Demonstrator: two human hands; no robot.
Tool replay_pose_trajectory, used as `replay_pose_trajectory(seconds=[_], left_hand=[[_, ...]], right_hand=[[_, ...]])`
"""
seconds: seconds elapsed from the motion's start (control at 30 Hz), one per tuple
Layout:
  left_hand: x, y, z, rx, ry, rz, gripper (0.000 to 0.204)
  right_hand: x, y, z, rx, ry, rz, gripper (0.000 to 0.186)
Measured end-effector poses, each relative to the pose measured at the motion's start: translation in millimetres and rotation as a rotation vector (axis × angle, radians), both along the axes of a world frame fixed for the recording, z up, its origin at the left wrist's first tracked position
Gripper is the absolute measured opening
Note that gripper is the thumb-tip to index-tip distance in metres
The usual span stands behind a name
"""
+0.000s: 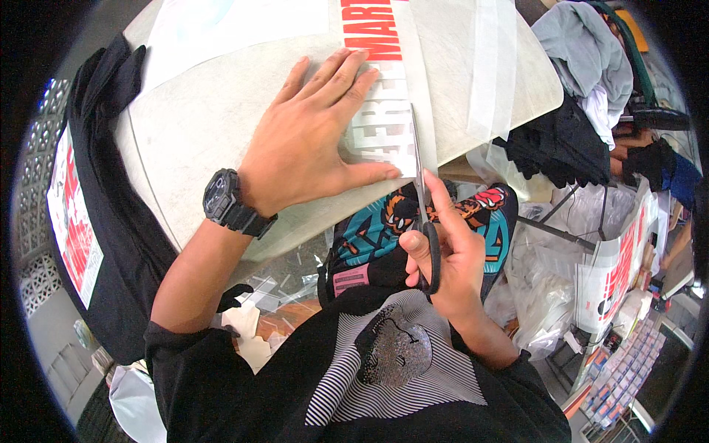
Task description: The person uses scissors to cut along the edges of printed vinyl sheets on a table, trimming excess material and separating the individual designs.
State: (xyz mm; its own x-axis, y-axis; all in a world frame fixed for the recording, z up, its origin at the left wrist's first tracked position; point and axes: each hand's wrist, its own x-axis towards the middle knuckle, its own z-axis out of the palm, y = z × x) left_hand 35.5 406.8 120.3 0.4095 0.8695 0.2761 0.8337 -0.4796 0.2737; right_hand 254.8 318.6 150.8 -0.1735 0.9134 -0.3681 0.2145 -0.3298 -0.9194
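Note:
A long strip of clear film [384,136] with big white and red block letters lies on the white table, its near end at the table's front edge. My left hand [314,129] rests flat on the strip and the table, fingers spread, thumb near the strip's near end. In my right hand [450,258] is a pair of scissors [423,203] with black handles, thumb and fingers in the loops. The blades point away from me along the strip's right edge. How far apart the blades stand is hard to make out.
Clear film [491,74] lies over the table [199,133] on the right. White sheets [229,37] cover its far left. A black printed garment [111,244] hangs at the left. Dark and grey clothes [583,52] are heaped at the right, above clear plastic bags [546,295]. Scraps litter the floor.

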Motion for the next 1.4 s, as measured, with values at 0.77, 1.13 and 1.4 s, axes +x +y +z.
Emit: replay_pose_trajectory(seconds=[0.77,1.13,1.4], left_hand=[[-0.1,0.1,1.7,-0.029,-0.007,-0.004,0.104],[-2.1,0.1,4.0,-0.049,-0.025,-0.016,0.1],[-0.2,0.9,3.9,-0.021,-0.038,-0.015,0.102]], right_hand=[[-9.1,29.1,-1.4,0.029,-0.033,0.011,0.076],[-16.3,51.2,0.1,0.056,-0.012,0.017,0.072],[-22.1,65.8,6.8,0.008,0.015,0.008,0.068]])
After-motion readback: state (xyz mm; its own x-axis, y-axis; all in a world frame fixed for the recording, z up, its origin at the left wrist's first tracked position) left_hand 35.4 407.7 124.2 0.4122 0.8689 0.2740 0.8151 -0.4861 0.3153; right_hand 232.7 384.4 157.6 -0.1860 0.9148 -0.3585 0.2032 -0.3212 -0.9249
